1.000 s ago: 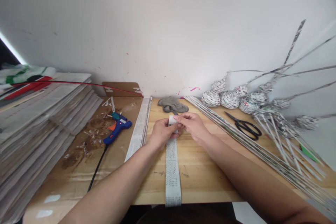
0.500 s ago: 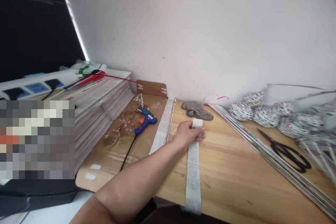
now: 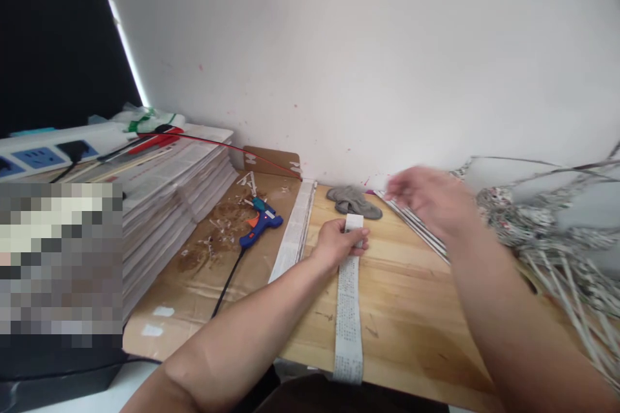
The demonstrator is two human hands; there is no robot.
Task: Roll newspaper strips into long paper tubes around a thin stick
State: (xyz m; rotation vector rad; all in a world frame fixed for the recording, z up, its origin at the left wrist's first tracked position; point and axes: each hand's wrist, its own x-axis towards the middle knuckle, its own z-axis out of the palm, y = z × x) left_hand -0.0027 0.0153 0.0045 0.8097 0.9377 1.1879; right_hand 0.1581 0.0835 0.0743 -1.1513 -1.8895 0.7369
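My left hand [image 3: 339, 240] is closed around the upper end of a long strip of newspaper [image 3: 347, 316], thumb on top. The strip runs down the wooden table and over its front edge. Over the far right of the table is my right hand [image 3: 429, 200], smeared by motion, so its fingers are hard to read. It hovers above a bundle of thin rolled paper sticks [image 3: 419, 226] and hides part of them. A grey cloth [image 3: 356, 201], perhaps a glove, lies just beyond the strip's far end.
On a cardboard sheet [image 3: 194, 297] at the left lies a blue glue gun [image 3: 261, 226] among dried glue scraps. Newspaper stacks [image 3: 194, 187] carry a power strip [image 3: 87, 145]. Cut newspaper strips [image 3: 293, 232] lie along the cardboard's edge. Woven paper pieces [image 3: 504, 206] crowd the right, against the wall.
My right hand has come into view from the right, over the paper sticks, and now covers the scissors. My left hand keeps its hold on the strip. The view has shifted slightly.
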